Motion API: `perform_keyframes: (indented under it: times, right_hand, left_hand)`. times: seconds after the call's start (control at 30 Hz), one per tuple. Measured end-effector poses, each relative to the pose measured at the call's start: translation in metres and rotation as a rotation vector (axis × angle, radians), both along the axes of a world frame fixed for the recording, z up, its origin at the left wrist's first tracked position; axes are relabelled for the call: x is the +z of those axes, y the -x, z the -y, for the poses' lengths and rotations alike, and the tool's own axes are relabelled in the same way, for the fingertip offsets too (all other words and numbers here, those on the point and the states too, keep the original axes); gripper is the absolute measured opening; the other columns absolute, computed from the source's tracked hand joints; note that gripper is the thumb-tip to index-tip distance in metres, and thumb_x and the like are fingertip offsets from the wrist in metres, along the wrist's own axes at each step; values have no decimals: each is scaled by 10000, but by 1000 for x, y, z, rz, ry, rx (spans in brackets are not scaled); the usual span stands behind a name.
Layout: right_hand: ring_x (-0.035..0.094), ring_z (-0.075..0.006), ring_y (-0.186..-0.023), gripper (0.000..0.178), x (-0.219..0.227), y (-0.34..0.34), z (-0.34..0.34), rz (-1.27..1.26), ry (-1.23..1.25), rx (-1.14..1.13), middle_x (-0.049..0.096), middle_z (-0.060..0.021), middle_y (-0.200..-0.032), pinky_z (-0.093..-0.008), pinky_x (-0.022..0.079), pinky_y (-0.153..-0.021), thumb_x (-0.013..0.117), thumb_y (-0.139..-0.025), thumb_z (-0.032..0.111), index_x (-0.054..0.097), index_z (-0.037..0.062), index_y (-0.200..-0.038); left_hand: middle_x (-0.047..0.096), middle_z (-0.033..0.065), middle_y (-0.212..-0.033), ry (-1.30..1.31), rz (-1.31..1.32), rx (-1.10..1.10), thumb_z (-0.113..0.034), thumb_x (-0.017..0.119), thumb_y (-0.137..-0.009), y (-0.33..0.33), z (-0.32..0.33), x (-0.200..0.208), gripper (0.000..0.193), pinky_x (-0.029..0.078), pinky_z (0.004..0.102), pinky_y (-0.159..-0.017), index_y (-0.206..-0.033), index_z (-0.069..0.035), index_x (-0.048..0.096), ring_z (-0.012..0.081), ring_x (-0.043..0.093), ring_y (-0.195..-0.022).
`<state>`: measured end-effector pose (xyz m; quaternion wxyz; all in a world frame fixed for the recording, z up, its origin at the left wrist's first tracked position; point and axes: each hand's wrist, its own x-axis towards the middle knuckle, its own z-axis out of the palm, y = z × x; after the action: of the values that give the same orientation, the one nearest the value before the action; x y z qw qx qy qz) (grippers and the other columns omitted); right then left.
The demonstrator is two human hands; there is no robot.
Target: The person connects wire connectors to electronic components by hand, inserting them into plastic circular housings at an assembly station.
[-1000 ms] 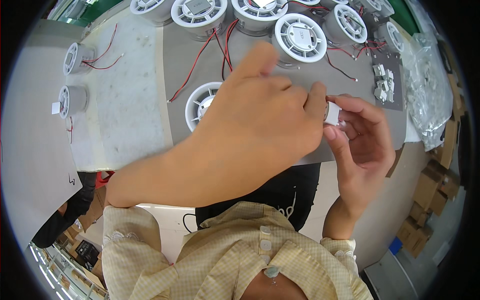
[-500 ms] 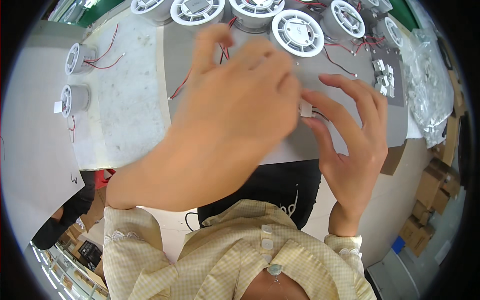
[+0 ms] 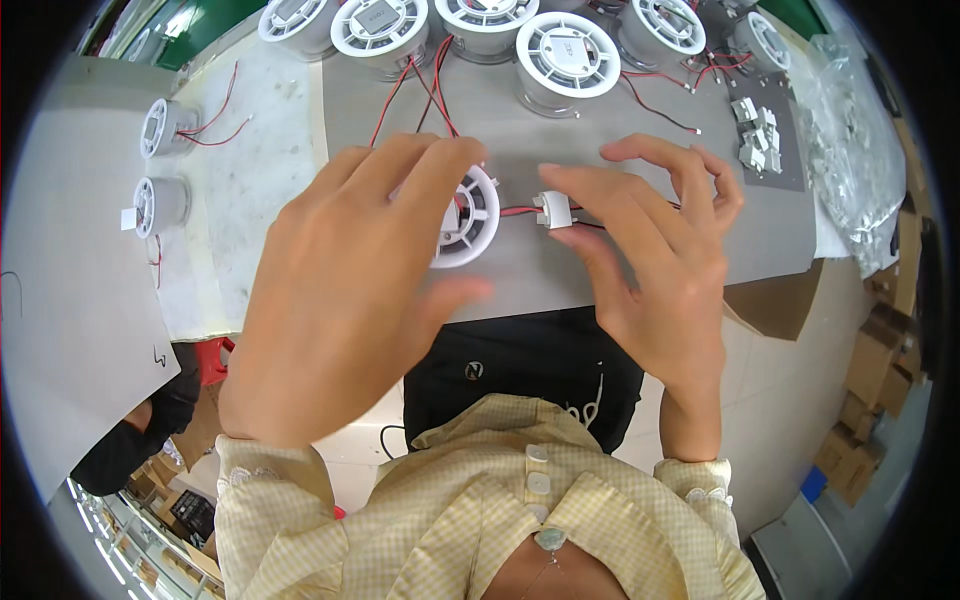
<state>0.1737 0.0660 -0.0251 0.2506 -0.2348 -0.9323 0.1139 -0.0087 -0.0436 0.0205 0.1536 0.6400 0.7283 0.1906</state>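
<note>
In my right hand [image 3: 660, 260], thumb and forefinger pinch a small white block-shaped connector [image 3: 555, 210], while the other fingers stay raised. Red and black wires run from both sides of this connector. One set leads to a white round device with a spoked rim [image 3: 484, 225], which lies with its spoked face showing. My left hand [image 3: 350, 250] is beside and partly over that device, its thumb spread well away from the fingers. It hides the device's left part, and whether the fingertips touch it I cannot tell.
Several similar round devices [image 3: 568, 62] with red and black wires line the table's back. Two more [image 3: 160, 204] stand at the left. A pile of white connectors [image 3: 757, 140] lies at the right, beside a clear plastic bag [image 3: 855, 150]. Cardboard boxes [image 3: 850, 435] are at the far right.
My left hand has moved left and its fingers have come apart, uncovering the round device and the wires. My right hand has shifted left with the white connector.
</note>
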Motion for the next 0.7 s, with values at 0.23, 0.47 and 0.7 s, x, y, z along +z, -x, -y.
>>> perform_keyframes:
  times: [0.23, 0.47, 0.7]
  right_hand:
    - [602, -224, -1106, 276, 2, 0, 5, 1, -12, 28, 717, 39, -942, -490, 257, -1099, 783, -752, 128, 744, 158, -1024]
    - [606, -225, -1070, 259, 4, -3, 8, 113, 132, -118, 712, 14, -890, -501, 262, -1090, 793, -761, 135, 735, 137, -1014]
    - [610, -230, -1051, 277, -1, 4, 18, 68, 153, -91, 699, -1, -846, -502, 266, -1083, 786, -754, 91, 716, 118, -1020]
  left_hand:
    - [690, 90, -1111, -81, 78, 121, -199, 894, -634, -2, 3, -15, 604, 537, 396, -856, -1177, -82, 657, 317, 655, -984]
    - [572, 106, -1337, -154, -250, -138, -76, 818, -686, -6, -7, -18, 449, 523, 434, -898, -1109, -60, 667, 354, 576, -1152]
    - [548, 128, -1366, -190, -119, -102, 8, 756, -716, -23, -8, -39, 381, 490, 449, -961, -1078, -48, 654, 392, 543, -1201]
